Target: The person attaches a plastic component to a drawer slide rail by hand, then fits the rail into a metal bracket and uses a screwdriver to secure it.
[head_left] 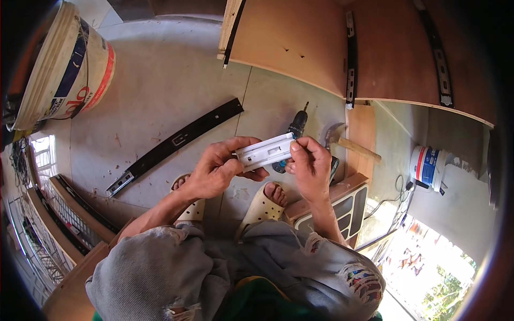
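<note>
A short white slotted piece [264, 152], like a channel or bracket, is held crosswise between both hands at the centre of the head view. My left hand [225, 170] is closed on its left end, thumb and fingers around it. My right hand [306, 163] pinches the right end with thumb and fingers. Just behind the piece lies a black cordless drill with a bit [297, 122], partly hidden by it. To the right of that, a hammer [353, 147] with a wooden handle rests beside the cabinet. A long black drawer rail [203, 120] lies on the floor to the left.
A wooden cabinet panel [284, 37] with mounted rails [350, 59] spans the upper right. Paint buckets stand upper left [69, 69] and right [431, 163]. Boards with rails and wire baskets [64, 216] line the lower left. A tray [358, 200] and cable [393, 200] are near my right arm.
</note>
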`<state>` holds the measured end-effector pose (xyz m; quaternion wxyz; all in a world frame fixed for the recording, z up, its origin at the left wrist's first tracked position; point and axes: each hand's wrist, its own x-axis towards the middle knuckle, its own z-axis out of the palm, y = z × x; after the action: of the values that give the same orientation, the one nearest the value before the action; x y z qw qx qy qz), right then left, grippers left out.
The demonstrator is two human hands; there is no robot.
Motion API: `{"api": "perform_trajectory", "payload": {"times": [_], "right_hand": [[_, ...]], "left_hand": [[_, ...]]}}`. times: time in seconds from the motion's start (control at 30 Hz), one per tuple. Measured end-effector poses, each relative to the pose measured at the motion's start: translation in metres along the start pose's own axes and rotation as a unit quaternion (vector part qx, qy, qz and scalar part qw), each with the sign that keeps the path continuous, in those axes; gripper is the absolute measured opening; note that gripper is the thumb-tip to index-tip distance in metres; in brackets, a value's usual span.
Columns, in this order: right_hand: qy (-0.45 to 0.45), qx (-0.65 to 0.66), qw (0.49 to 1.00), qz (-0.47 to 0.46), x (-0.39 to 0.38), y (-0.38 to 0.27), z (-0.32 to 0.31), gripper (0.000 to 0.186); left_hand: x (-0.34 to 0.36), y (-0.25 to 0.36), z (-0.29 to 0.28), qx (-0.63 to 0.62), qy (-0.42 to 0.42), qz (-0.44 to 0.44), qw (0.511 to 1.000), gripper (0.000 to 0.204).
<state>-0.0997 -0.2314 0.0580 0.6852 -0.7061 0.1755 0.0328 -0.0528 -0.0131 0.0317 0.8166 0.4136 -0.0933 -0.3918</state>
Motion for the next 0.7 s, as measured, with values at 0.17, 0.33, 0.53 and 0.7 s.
{"api": "perform_trajectory", "payload": {"times": [0.17,0.33,0.53,0.7], "right_hand": [[0.028,-0.016,0.999,-0.022,0.001,-0.002,0.004,0.016],[0.033,-0.151,0.983,-0.101,0.003,-0.002,0.0,0.015],[-0.014,-0.057,0.998,-0.028,0.005,0.0,-0.01,0.017],[-0.025,-0.002,0.999,-0.02,0.006,-0.003,-0.008,0.018]], "left_hand": [[0.0,-0.001,0.001,-0.005,-0.005,0.0,1.0,0.048],[-0.003,-0.006,0.0,0.006,0.003,0.012,1.0,0.046],[-0.004,-0.004,0.0,0.027,0.002,-0.005,1.0,0.046],[-0.004,-0.003,0.003,0.008,0.002,0.007,1.0,0.046]]}}
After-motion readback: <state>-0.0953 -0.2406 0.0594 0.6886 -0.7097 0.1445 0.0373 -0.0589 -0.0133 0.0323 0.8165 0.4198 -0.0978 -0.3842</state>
